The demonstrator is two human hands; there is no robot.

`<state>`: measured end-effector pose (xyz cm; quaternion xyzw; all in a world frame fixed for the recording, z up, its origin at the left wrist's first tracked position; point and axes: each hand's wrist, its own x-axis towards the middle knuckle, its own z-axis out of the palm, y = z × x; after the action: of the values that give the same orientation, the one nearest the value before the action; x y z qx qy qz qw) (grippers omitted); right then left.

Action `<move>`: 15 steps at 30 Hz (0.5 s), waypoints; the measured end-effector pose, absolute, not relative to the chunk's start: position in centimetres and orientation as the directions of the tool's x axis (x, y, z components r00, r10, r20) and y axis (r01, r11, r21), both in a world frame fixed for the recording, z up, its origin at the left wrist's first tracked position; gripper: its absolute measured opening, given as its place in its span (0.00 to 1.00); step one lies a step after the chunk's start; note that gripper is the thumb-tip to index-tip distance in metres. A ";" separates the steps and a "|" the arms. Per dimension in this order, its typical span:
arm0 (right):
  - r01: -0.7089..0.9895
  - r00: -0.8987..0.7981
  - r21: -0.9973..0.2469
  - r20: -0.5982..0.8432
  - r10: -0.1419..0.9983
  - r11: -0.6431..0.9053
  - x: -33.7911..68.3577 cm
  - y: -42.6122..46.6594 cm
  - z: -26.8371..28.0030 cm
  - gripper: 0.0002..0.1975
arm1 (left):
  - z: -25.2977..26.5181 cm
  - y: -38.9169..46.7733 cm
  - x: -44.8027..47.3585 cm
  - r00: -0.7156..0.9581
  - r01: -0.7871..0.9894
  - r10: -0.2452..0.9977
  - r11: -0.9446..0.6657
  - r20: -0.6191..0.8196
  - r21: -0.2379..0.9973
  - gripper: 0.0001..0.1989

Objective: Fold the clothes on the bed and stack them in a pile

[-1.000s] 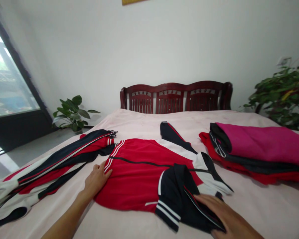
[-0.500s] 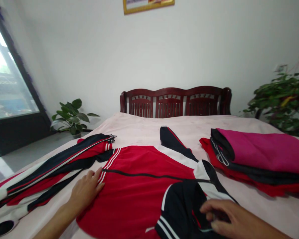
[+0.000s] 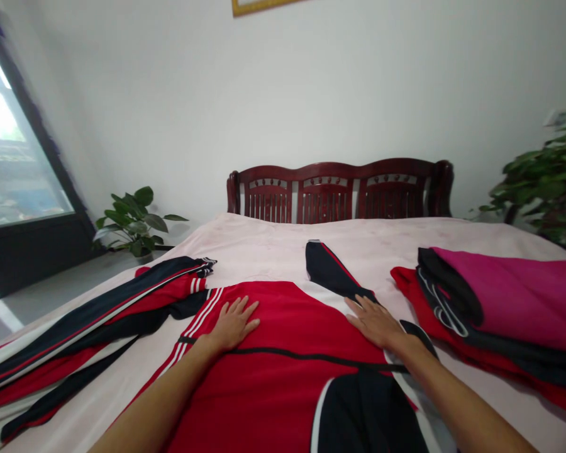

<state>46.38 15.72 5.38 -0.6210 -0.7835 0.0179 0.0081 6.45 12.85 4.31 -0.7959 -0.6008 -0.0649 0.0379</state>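
A red, white and navy zip jacket [image 3: 283,321] lies spread on the bed, its dark zipper running across the middle. My left hand [image 3: 233,323] rests flat on the red cloth near the white-striped hem, fingers spread. Over by the white shoulder panel, my right hand [image 3: 373,321] also lies flat with its fingers apart. The far navy sleeve [image 3: 332,267] points away from me toward the headboard. Closer to me, the near navy sleeve [image 3: 363,412] is folded over the jacket's front, partly cut off by the lower edge of the view.
Left of the jacket lie several striped garments [image 3: 99,340] in a long pile. Folded clothes with a magenta piece [image 3: 523,296] on top are stacked at the right. Behind the pink bedsheet [image 3: 264,251] stands a dark wooden headboard [image 3: 325,189]. Potted plants [image 3: 136,220] flank the bed.
My left hand has moved forward from the hem onto the red cloth. My right hand has left the near sleeve and moved forward to the shoulder, opening flat.
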 end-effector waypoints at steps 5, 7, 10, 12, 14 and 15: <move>0.994 -0.067 -0.086 0.047 0.997 0.071 47.5 18.2 4.9 0.30 | 4.7 14.2 3.5 0.292 0.945 0.939 -0.312 0.182 0.093 0.24; 0.994 -0.009 -0.104 0.062 0.998 0.015 47.1 19.1 5.7 0.26 | 5.8 15.0 3.2 0.239 0.955 0.955 -0.264 0.177 0.135 0.21; 0.989 0.097 -0.118 0.092 0.991 -0.085 46.5 20.5 7.1 0.22 | 7.4 16.8 2.6 0.111 0.981 0.977 -0.137 0.181 0.136 0.19; 0.981 0.170 -0.118 0.139 0.976 -0.155 46.4 21.7 7.8 0.24 | 8.1 18.2 1.9 0.075 0.990 0.979 -0.096 0.190 0.106 0.20; 0.954 0.278 -0.152 0.125 0.952 -0.259 46.5 22.9 8.1 0.28 | 8.4 19.6 1.3 0.071 0.994 0.982 -0.084 0.175 0.071 0.26; 0.929 0.341 -0.186 0.087 0.936 -0.321 46.6 23.6 8.1 0.32 | 8.5 20.2 0.9 0.069 0.995 0.985 -0.079 0.157 0.056 0.30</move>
<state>46.63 23.56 8.07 -0.8124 -0.5739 0.0181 0.1014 0.92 20.21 8.51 -0.7305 -0.6778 -0.0769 0.0329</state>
